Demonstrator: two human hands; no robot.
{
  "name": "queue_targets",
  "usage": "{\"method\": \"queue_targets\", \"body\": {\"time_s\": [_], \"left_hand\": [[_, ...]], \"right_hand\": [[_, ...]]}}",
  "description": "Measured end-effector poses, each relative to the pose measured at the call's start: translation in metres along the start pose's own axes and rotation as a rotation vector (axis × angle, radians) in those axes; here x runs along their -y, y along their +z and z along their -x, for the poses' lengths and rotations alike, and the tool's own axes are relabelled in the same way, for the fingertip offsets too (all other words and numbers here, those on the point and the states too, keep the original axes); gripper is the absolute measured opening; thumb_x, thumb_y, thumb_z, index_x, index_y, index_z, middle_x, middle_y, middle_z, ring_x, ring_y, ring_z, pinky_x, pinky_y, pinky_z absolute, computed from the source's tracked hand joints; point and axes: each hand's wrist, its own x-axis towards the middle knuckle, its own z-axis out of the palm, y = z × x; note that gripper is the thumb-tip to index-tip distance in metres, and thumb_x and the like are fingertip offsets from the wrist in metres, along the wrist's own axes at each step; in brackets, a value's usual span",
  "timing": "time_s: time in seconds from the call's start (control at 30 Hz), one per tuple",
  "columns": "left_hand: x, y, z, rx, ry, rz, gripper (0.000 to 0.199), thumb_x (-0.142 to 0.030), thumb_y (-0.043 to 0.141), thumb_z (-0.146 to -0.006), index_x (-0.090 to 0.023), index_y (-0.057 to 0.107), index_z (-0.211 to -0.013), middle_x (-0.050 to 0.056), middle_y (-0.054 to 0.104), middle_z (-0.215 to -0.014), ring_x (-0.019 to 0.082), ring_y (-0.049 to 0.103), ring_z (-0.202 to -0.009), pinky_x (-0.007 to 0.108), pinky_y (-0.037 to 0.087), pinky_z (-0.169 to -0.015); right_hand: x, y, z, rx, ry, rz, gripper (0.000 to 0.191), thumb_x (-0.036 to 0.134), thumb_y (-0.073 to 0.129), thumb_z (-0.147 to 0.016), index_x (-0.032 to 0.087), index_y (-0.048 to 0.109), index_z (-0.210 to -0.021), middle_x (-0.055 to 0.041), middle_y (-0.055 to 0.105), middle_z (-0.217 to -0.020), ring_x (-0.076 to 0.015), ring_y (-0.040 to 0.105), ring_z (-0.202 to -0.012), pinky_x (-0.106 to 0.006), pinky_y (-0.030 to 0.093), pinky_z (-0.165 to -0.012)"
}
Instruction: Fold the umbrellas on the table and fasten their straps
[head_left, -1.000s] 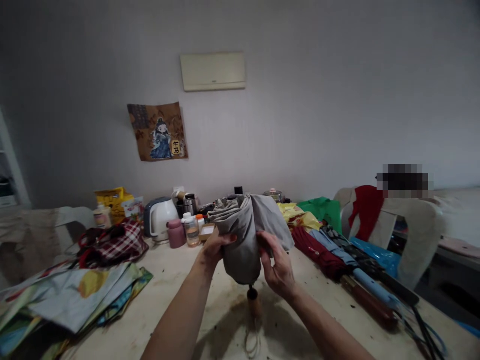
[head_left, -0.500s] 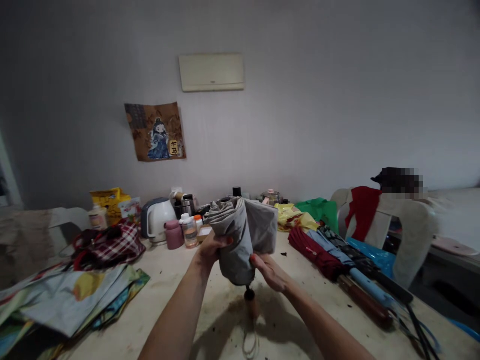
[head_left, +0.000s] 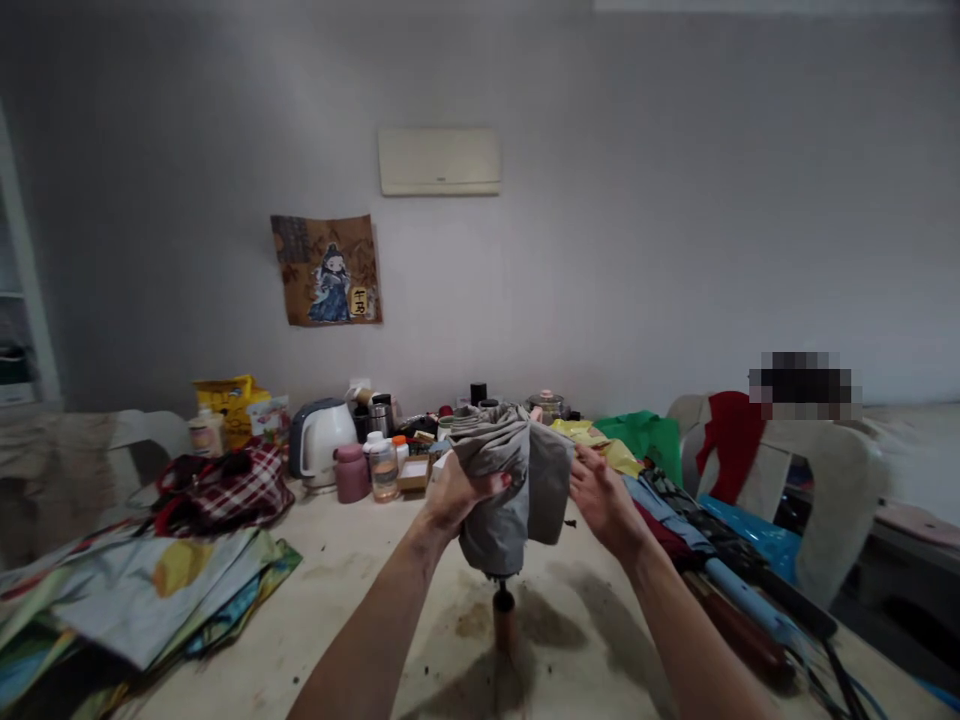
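Observation:
A grey folding umbrella (head_left: pixel 491 525) is held upright in front of me, its canopy partly wrapped and its brown handle (head_left: pixel 505 620) pointing down toward the table. My left hand (head_left: pixel 461 492) is closed around the left side of the rolled cloth, thumb across the front. A loose flap of the canopy sticks out to the right. My right hand (head_left: pixel 600 492) pinches the outer edge of that flap between thumb and fingers. The far side of the canopy is hidden.
Several folded umbrellas (head_left: pixel 720 570) lie along the table's right side. Printed cloth or bags (head_left: pixel 150 590) and a plaid bag (head_left: pixel 225 490) lie at left. A white kettle (head_left: pixel 326 440), pink jar (head_left: pixel 351 473) and bottles stand behind. Someone's blurred head (head_left: pixel 806 385) shows beyond a chair.
My right hand has moved from the lower canopy up and right to the flap's outer edge. My left hand stays on the canopy. The view has shifted slightly.

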Motion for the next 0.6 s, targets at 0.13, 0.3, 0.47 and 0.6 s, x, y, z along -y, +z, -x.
{"method": "queue_targets", "body": {"time_s": [0.13, 0.3, 0.47, 0.6], "left_hand": [[-0.003, 0.009, 0.003, 0.056, 0.001, -0.088, 0.036, -0.014, 0.076, -0.061, -0.014, 0.074, -0.097, 0.009, 0.075, -0.095, 0.025, 0.066, -0.093, 0.035, 0.051, -0.089], [-0.01, 0.022, 0.007, 0.109, 0.069, -0.2, 0.041, -0.009, 0.074, -0.06, -0.018, 0.075, -0.1, 0.006, 0.074, -0.1, 0.027, 0.065, -0.102, 0.037, 0.048, -0.098], [-0.005, 0.03, 0.01, 0.086, 0.029, -0.248, 0.044, -0.011, 0.075, -0.059, -0.017, 0.072, -0.102, 0.006, 0.074, -0.1, 0.026, 0.066, -0.093, 0.033, 0.053, -0.082], [0.019, 0.017, 0.007, 0.205, -0.132, -0.061, 0.054, -0.02, 0.085, -0.052, -0.014, 0.07, -0.104, 0.009, 0.073, -0.096, 0.026, 0.066, -0.089, 0.034, 0.053, -0.08]], "right_hand": [[0.019, 0.041, 0.008, 0.177, -0.118, 0.109, 0.112, 0.065, 0.083, -0.049, 0.022, 0.037, -0.141, -0.0154, 0.059, -0.129, -0.0316, 0.053, -0.124, -0.048, 0.042, -0.103], [0.048, 0.074, -0.002, 0.185, -0.347, 0.317, 0.141, 0.047, 0.092, -0.042, 0.022, 0.009, -0.152, -0.018, 0.051, -0.135, -0.0317, 0.051, -0.125, -0.049, 0.037, -0.107], [0.068, 0.1, 0.002, 0.057, -0.507, 0.638, 0.115, 0.039, 0.088, -0.053, 0.023, 0.025, -0.148, -0.0136, 0.056, -0.126, -0.0287, 0.058, -0.112, -0.05, 0.044, -0.102], [0.067, 0.103, 0.001, -0.053, -0.489, 0.645, 0.08, 0.034, 0.079, -0.064, 0.021, 0.043, -0.135, -0.006, 0.065, -0.099, -0.0222, 0.063, -0.094, -0.042, 0.05, -0.093]]}}
